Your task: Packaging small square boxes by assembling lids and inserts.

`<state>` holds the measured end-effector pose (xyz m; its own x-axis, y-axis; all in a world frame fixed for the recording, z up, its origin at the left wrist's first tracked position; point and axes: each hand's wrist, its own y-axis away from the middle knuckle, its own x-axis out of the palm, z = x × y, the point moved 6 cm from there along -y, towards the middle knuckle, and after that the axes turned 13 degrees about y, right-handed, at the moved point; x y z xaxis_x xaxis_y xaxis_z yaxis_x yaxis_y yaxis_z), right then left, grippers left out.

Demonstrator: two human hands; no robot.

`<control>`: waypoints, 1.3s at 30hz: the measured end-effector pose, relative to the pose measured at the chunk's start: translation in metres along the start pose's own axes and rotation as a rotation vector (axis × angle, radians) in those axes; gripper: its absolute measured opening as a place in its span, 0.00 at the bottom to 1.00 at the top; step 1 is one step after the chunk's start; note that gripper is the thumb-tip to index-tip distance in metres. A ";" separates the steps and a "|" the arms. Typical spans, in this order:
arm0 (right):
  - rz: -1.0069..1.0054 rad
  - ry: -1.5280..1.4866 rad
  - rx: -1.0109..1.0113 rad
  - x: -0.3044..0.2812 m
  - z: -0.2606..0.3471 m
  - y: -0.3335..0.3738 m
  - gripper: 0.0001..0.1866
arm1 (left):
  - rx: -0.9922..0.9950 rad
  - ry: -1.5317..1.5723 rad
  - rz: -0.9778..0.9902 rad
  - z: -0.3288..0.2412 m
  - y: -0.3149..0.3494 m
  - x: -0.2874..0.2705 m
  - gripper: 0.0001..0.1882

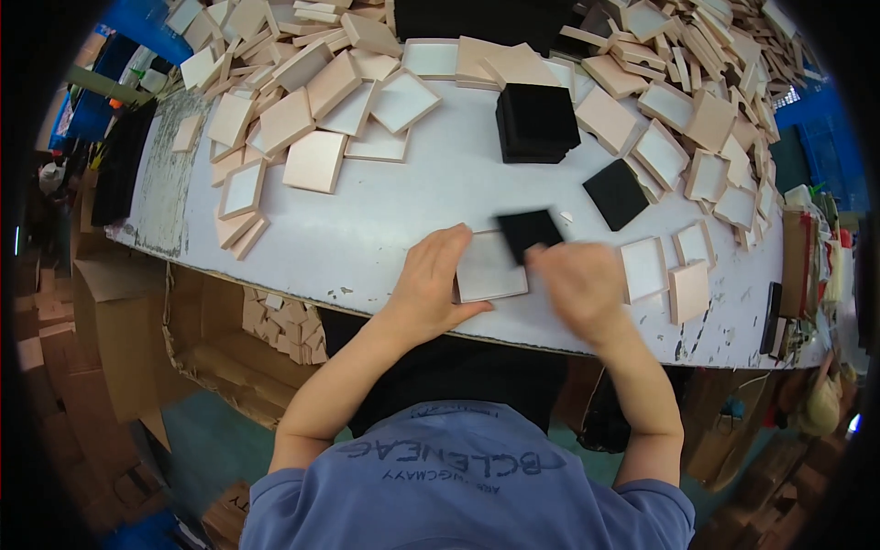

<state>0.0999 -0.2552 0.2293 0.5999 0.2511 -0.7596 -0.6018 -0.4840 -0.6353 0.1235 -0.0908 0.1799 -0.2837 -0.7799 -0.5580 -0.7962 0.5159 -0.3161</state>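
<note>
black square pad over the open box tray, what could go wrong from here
1. The right hand holds the black square foam pad tilted over the shallow pale square box tray, so it may seat crooked rather than flat.
2. The left hand only steadies the tray's left edge, so pressing could slide it on the worn white tabletop.
3. The tray sits near the table's front edge, above an open cardboard carton; a slip might drop it in.

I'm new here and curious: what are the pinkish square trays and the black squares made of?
The pinkish trays look like paper-covered cardboard: matte, stiff, thin straight walls, white inside. The one under the left hand is the same kind. The black square in the right hand and the black stack look like soft foam or felt pads: dull, no shine; which one is hard to tell.
</note>
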 end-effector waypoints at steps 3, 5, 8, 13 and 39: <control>0.295 -0.218 -0.176 0.029 0.035 0.006 0.10 | -0.038 0.099 -0.078 0.008 -0.001 0.006 0.55; 0.280 -0.306 -0.199 0.034 0.038 0.003 0.10 | -0.012 0.064 -0.058 0.008 0.000 0.006 0.55; 0.273 -0.458 -0.192 0.043 0.042 0.003 0.09 | 0.004 0.039 -0.014 0.004 -0.002 0.004 0.54; 0.220 -0.429 0.105 0.030 -0.029 -0.007 0.16 | -0.014 -0.228 0.194 -0.005 0.002 0.009 0.41; 0.419 -0.125 0.268 0.036 -0.034 0.014 0.40 | 0.025 -0.097 0.056 -0.001 0.014 -0.011 0.34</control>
<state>0.1309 -0.2813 0.1982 0.2207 0.1881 -0.9570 -0.9008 -0.3369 -0.2739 0.1147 -0.0754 0.1819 -0.2734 -0.7124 -0.6464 -0.7669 0.5671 -0.3006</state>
